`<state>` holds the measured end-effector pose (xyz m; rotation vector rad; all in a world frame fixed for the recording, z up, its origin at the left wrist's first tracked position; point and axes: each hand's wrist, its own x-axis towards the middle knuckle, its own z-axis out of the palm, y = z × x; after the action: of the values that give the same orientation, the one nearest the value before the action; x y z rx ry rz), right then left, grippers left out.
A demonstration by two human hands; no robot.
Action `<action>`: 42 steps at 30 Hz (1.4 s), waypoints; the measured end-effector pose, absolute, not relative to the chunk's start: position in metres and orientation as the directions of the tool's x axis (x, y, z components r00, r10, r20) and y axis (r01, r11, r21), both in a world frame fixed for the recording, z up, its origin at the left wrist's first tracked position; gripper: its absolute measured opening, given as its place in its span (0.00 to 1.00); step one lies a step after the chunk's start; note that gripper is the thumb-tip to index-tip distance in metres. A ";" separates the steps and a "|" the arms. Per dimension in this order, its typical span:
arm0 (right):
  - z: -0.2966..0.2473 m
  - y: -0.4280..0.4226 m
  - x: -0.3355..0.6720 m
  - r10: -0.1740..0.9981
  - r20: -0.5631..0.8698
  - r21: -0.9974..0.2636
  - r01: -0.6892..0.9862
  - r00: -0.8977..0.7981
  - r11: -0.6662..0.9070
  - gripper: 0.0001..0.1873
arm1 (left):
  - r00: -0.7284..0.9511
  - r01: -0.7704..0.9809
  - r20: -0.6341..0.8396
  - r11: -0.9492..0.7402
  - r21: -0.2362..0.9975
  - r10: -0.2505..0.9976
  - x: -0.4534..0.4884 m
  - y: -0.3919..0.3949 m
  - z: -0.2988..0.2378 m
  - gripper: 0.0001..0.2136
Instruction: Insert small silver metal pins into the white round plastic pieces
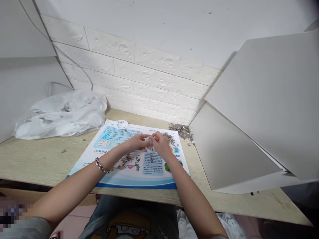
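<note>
We see the left hand (pixel 141 142) gripping the edge of a clear-white disc (pixel 150 148) between thumb and fingers, and the right hand (pixel 160 145) with its fingertips bunched against the same disc; we can't tell whether these pinch the rim or some tiny part. The disc is up between both hands, over the printed sheet (pixel 157 182). Main risk, we judge: the disc could tip if the left grip loosens, and anything seated on it could spill. A small part could also slip from fingertips this close together and get lost among the lookalike metal pieces (pixel 127 159) by the left forearm. The bracelet (pixel 101 166) on the left wrist could snag or scatter that cluster if the arm drops. The loose sheet could slide under a dragging forearm and take its pieces along. Around: a second disc (pixel 122 124) lies at the sheet's far left edge, a metal heap (pixel 183 131) sits on the table (pixel 47 162) against the wall, and another small pile (pixel 168 137) is just behind the right hand, partly blocked by it. A plastic bag (pixel 64 114) fills the far left; big white panels (pixel 264 93) hem in the right side, limiting elbow room there.
</note>
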<state>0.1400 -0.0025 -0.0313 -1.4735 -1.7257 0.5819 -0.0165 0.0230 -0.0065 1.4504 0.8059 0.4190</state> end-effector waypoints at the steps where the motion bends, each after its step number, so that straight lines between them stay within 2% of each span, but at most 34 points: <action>1: -0.031 -0.003 0.140 0.964 0.264 -0.757 0.613 -0.027 0.224 0.08 | 0.678 0.214 -0.232 0.115 0.970 0.698 -0.016 0.023 -0.006 0.24; 11: -0.030 -0.003 0.140 0.967 0.248 -0.724 0.653 -0.052 0.221 0.08 | 0.689 0.210 -0.233 0.119 0.970 0.686 -0.016 0.024 -0.009 0.24; 24: -0.037 -0.003 0.137 0.960 0.278 -0.754 0.628 0.043 0.191 0.09 | 0.632 0.170 -0.208 0.129 0.977 0.746 -0.012 0.022 -0.010 0.20; 27: -0.034 -0.005 0.136 0.951 0.309 -0.710 0.672 0.030 0.210 0.09 | 0.633 0.180 -0.204 0.115 0.977 0.747 -0.013 0.022 -0.008 0.22; 31: -0.026 -0.009 0.137 0.885 0.461 -0.557 0.757 -0.060 0.341 0.08 | 0.600 0.152 -0.171 0.099 0.983 0.782 -0.013 0.020 -0.005 0.25; 33: -0.022 -0.011 0.138 0.870 0.481 -0.515 0.770 -0.105 0.378 0.08 | 0.592 0.128 -0.171 0.118 0.985 0.787 -0.012 0.019 -0.004 0.25; 36: -0.019 -0.010 0.141 0.926 0.375 -0.660 0.688 -0.047 0.302 0.09 | 0.632 0.099 -0.186 0.160 0.982 0.752 -0.013 0.021 -0.006 0.26; 39: -0.018 -0.006 0.145 0.979 0.196 -0.872 0.469 0.064 0.144 0.20 | 0.704 0.100 -0.187 0.165 0.981 0.685 -0.015 0.023 -0.008 0.27; 42: -0.020 -0.002 0.146 0.990 0.090 -0.949 0.310 0.106 0.053 0.26 | 0.702 0.154 -0.213 0.146 0.977 0.680 -0.015 0.024 -0.009 0.27</action>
<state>0.1460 -0.0021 -0.0197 -1.4308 -1.3731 0.9029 -0.0152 0.0244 -0.0090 1.4014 0.7500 0.4341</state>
